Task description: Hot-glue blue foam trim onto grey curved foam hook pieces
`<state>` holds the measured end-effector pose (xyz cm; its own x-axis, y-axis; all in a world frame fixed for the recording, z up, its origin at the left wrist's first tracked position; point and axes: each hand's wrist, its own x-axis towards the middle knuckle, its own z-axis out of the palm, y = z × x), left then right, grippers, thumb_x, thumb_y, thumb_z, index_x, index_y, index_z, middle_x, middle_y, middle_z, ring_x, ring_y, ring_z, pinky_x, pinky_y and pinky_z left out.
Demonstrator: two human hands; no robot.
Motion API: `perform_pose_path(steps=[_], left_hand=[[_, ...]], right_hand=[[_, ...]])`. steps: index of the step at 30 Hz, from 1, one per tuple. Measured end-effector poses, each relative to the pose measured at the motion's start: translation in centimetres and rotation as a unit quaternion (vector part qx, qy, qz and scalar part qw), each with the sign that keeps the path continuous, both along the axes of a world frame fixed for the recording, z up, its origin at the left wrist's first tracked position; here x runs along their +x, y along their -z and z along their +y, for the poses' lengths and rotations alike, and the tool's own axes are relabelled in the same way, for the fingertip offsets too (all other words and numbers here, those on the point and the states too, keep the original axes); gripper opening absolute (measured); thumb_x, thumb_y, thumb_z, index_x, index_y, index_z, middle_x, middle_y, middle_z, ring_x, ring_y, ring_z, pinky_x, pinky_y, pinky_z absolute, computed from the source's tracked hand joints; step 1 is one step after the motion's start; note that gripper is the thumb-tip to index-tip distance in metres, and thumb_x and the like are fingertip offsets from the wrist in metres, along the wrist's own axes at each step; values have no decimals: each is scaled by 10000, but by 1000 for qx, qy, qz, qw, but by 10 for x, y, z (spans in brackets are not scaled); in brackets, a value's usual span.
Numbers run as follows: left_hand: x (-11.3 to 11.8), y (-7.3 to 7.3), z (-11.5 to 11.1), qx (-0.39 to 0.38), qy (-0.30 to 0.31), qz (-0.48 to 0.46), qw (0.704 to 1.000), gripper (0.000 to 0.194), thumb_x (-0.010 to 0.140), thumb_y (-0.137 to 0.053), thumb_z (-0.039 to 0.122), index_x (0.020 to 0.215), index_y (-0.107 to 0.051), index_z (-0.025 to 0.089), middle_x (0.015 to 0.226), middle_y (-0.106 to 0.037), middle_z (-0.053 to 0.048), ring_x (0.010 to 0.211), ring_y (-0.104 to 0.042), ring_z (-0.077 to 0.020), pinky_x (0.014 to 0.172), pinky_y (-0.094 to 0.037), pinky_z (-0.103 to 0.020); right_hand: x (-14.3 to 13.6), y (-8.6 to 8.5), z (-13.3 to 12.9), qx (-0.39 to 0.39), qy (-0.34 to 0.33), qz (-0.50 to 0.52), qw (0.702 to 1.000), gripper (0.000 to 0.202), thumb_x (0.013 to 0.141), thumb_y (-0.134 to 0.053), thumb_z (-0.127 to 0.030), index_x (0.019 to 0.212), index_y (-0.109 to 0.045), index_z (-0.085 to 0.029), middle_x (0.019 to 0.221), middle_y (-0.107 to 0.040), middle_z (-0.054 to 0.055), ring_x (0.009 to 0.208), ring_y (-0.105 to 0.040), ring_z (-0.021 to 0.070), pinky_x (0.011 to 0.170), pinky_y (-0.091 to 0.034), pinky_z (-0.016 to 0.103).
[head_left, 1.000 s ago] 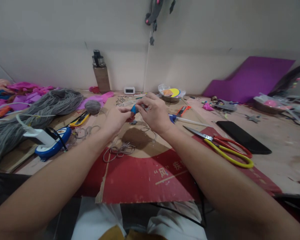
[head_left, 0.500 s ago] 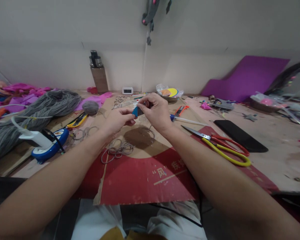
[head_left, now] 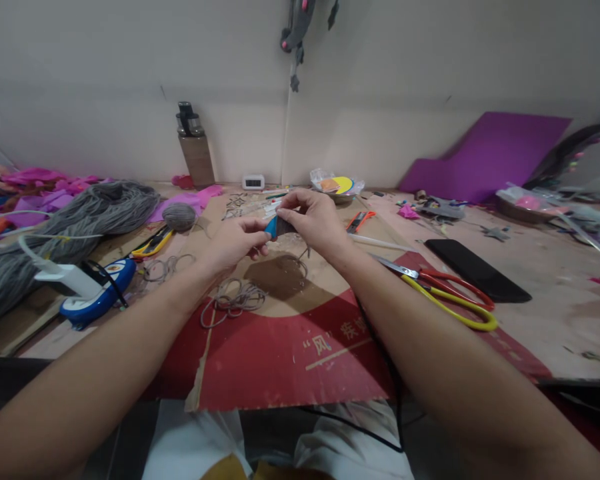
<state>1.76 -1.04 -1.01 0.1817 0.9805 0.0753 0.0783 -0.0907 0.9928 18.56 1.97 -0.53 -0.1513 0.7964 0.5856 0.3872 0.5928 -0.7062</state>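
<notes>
Near the middle of the view, my left hand (head_left: 245, 241) pinches a small blue piece (head_left: 271, 227) between thumb and fingertips. My right hand (head_left: 313, 219) is closed on a small dark grey piece (head_left: 283, 227) that touches the blue one. Both hands are raised above a red and brown cardboard sheet (head_left: 290, 360). A thin grey cord (head_left: 304, 257) hangs below my right hand. Loops of grey cord (head_left: 235, 299) lie on the cardboard beside my left forearm.
Right: red-and-yellow-handled scissors (head_left: 447, 300), a black phone (head_left: 477, 270), an orange cutter (head_left: 361, 221). Left: a yellow cutter (head_left: 153, 243), a grey yarn ball (head_left: 179, 216), a yarn skein (head_left: 105, 207), a blue-white device (head_left: 97, 293). A small clock (head_left: 253, 182) stands behind.
The view has shifted slightly. My right hand has moved a little, and the blue piece between my hands is turned slightly differently. Both hands keep their hold.
</notes>
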Motion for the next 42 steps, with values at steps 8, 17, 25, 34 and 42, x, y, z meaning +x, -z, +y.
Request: perform_pose_path(steps=[8, 17, 25, 34, 42], left_hand=[[-2, -5, -3, -63, 61, -32, 996, 174, 750, -651, 90, 920, -676, 115, 887, -743, -90, 577, -650, -86, 497, -495, -171], [-1, -1, -1, -58, 22, -42, 997, 120, 774, -731, 211, 782, -663, 113, 742, -738, -70, 647, -698, -125, 676, -584, -246], [-4, -7, 0, -58, 9, -25, 998, 104, 772, -733, 190, 763, -666, 111, 714, -735, -61, 608, -680, -105, 638, -578, -214], [-2, -10, -3, -54, 8, -4, 998, 109, 766, -721, 193, 738, -659, 108, 694, -723, -68, 602, -667, -115, 621, -565, -232], [-4, -9, -2, -12, 24, 41, 999, 154, 741, -725, 249, 805, -678, 117, 705, -720, -61, 619, -657, -123, 662, -553, -264]], right_hand=[[3, -4, 0, -31, -11, -6, 999, 51, 777, -609, -208, 735, -585, -192, 697, -577, -6, 670, -516, 125, 644, -411, 291], [1, -6, -4, -42, -39, -8, 998, 58, 786, -603, -230, 744, -594, -191, 721, -596, 0, 696, -518, 132, 664, -413, 289], [4, -7, -4, 27, 4, -40, 999, 61, 790, -621, -222, 767, -657, -178, 747, -592, 9, 718, -500, 141, 692, -391, 303], [5, -14, -10, 54, 20, -89, 994, 95, 806, -639, -208, 819, -729, -179, 808, -607, 25, 739, -500, 147, 724, -394, 313], [6, -17, -9, 16, 6, -100, 995, 117, 804, -640, -233, 802, -737, -169, 812, -626, 41, 761, -533, 154, 726, -407, 309]])
